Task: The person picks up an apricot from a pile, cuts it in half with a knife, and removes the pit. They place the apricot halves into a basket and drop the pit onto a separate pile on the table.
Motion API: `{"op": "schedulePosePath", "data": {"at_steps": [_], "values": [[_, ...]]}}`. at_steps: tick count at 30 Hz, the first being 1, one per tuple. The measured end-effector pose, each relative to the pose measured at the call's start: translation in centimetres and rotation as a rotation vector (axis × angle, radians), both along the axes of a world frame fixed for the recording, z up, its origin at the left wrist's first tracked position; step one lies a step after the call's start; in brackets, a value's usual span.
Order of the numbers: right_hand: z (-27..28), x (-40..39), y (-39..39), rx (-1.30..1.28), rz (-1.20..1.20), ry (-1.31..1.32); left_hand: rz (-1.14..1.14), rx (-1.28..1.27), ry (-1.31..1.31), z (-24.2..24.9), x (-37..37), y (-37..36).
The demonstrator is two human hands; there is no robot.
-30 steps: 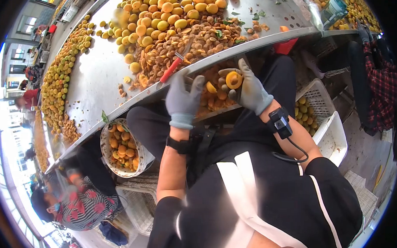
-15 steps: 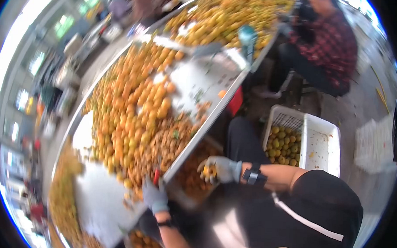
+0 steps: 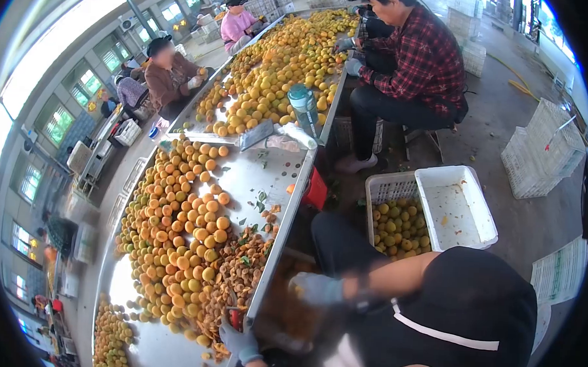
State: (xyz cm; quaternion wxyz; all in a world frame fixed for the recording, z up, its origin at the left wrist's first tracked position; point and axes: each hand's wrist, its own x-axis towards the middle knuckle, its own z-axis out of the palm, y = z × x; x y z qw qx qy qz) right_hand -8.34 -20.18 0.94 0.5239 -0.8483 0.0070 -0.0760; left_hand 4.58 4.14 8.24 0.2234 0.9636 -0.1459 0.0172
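Note:
My left hand (image 3: 238, 340), in a grey glove, is closed around a small red-handled tool (image 3: 235, 319) at the near edge of the metal table (image 3: 245, 184); the tool's working end is hard to make out. Beside it lie brown calyx scraps (image 3: 241, 273) with a few green leaves. Beyond them spreads a heap of orange and yellow persimmons (image 3: 176, 241). My right hand (image 3: 319, 289), also gloved and smeared by motion, is off the table's edge. Its fingers are curled round a yellowish persimmon (image 3: 295, 288), only partly visible. Below that hand is a dim, blurred container of orange-brown pieces.
To my right stand a crate of greenish persimmons (image 3: 397, 230) and a white bin (image 3: 460, 214) with bits inside. A teal bottle (image 3: 303, 108) and a phone-like dark object (image 3: 257, 134) rest at the table's divider. A person in a plaid shirt (image 3: 421, 58) sits at the far table section.
The view has swung and sharpened, showing more of the far tables and people. My right hand still holds a persimmon but is blurred now; my left hand stays by the scraps with the red-handled tool.

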Motion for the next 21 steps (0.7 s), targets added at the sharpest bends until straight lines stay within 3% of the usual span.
{"op": "schedulePosePath", "data": {"at_steps": [2, 5, 6, 8, 10, 15, 21], "values": [[2.7, 0.1, -0.5, -0.094, -0.116, -0.033, -0.014, 0.031, -0.079, -0.5, -0.2, 0.1], [3.6, 0.7, -0.9, 0.175, -0.137, -0.164, -0.078, 0.024, -0.219, -1.7, 0.8, 0.1], [4.7, 0.5, -1.2, 0.146, -0.128, -0.102, -0.061, 0.015, -0.264, -2.7, 1.5, 0.2], [4.4, 0.3, -1.0, 0.474, -0.070, 0.008, -0.011, 0.158, -0.176, -1.2, 1.4, -0.6], [5.2, -0.1, -0.7, 0.586, -0.086, 0.197, -0.027, 0.096, -0.245, -1.7, 1.9, -0.2], [5.7, -0.9, -0.5, 0.655, -0.039, 0.376, 0.006, -0.019, -0.163, -2.3, 2.0, 0.7], [8.0, 0.1, -0.4, 0.777, 0.011, 0.436, 0.013, 0.016, -0.153, -1.1, 2.9, 0.3]]}}
